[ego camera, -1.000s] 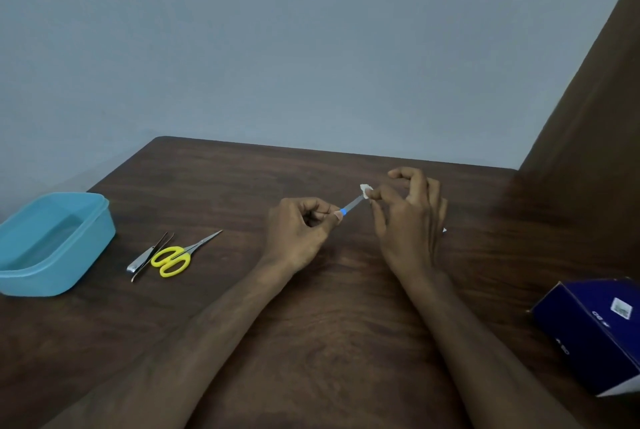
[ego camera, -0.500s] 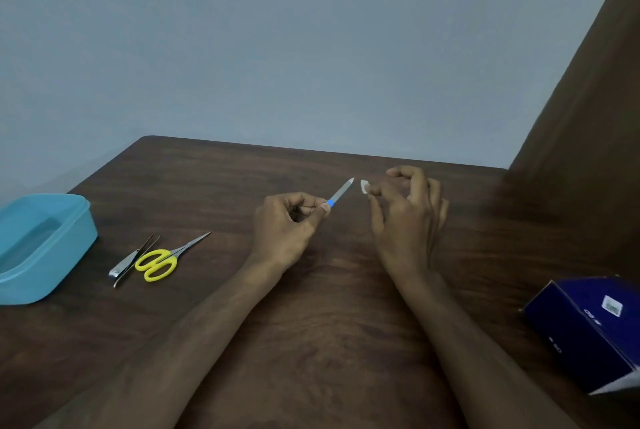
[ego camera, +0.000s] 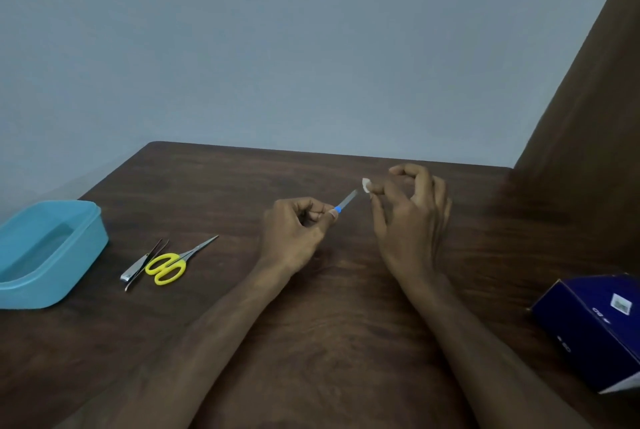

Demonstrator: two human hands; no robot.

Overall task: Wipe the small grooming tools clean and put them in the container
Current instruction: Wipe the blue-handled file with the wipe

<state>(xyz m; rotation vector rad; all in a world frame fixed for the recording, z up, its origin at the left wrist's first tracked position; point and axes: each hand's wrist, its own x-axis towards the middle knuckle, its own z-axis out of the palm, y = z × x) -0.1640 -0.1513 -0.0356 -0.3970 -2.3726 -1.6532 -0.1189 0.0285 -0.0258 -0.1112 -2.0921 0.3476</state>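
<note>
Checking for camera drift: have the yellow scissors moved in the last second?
No. The yellow scissors still lie beside the nail clipper, with the same gap to the blue container. The slight shift in the frame is head motion.

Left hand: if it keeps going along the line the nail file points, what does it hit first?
Likely the small white pad pinched in the right hand. The left hand holds the nail file aimed up and right at it, with a small gap visible between tip and pad. Depth is unclear from one view.

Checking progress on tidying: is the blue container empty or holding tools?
Empty, as far as visible: the blue container shows only bare interior; scissors lie beside it on the table.
</note>
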